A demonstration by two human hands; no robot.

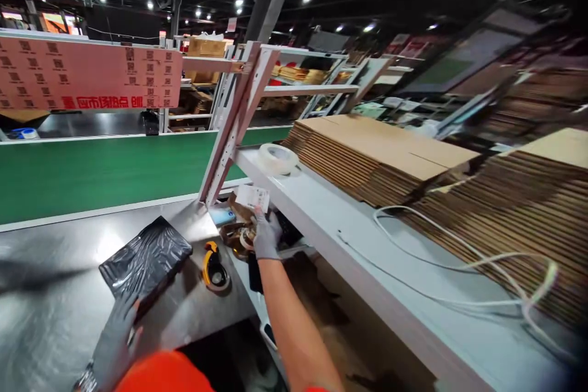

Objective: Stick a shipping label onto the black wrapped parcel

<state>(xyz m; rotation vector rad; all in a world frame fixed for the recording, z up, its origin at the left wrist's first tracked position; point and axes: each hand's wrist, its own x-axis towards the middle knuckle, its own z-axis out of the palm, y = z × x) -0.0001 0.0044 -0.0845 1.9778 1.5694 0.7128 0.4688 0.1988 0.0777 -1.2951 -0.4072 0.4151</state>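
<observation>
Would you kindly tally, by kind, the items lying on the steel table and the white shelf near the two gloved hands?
Black plastic-wrapped package, under the left hand: 1
Tape dispenser: 1
Clear tape roll: 1
Paper label, at the right hand: 1
Stacks of flat cardboard: 2
White cable: 1
Total: 7

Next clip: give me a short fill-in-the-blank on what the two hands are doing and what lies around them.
1. The left hand rests on a package wrapped in ____ plastic.
2. The right hand holds a white ____.
3. The conveyor belt behind the steel table is ____.
4. On the grey shelf lie stacks of flattened ____.

Missing words: black; label; green; cardboard boxes
</observation>
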